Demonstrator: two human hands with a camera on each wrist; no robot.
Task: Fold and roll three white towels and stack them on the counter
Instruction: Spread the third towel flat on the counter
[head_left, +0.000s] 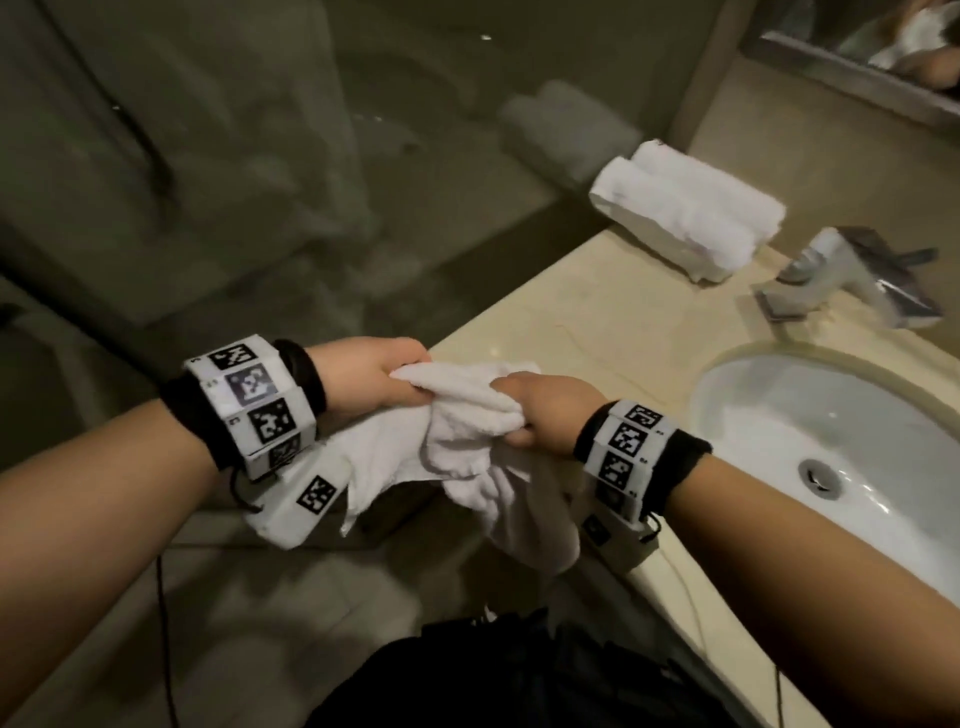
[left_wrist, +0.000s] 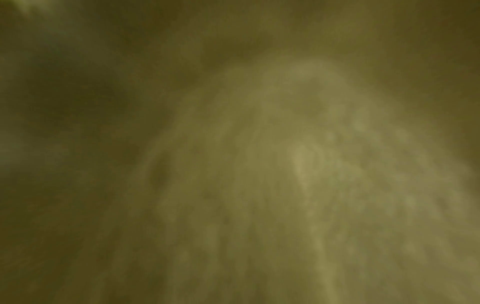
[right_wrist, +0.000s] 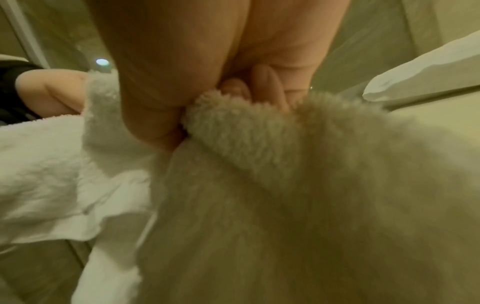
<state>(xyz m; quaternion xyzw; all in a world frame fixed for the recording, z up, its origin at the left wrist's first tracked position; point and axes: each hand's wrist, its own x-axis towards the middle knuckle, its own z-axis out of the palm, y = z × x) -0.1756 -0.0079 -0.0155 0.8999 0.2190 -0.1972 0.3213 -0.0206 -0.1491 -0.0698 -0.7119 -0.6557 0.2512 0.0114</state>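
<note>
A loose white towel (head_left: 467, 447) hangs crumpled between both hands over the front left corner of the beige counter (head_left: 597, 317). My left hand (head_left: 369, 376) grips its upper edge on the left. My right hand (head_left: 540, 410) grips a bunched fold on the right; in the right wrist view the fingers (right_wrist: 265, 82) curl round the fluffy towel (right_wrist: 259, 164). Two rolled white towels (head_left: 691, 208) lie side by side at the back of the counter. The left wrist view is a yellowish blur of cloth (left_wrist: 298, 185) with no fingers showing.
A white sink basin (head_left: 841, 441) is set into the counter to the right, with a chrome faucet (head_left: 857, 275) behind it. A mirror edge (head_left: 857, 67) runs along the back wall. Glass panelling (head_left: 208, 156) stands left of the counter. Dark clothing (head_left: 519, 675) is below.
</note>
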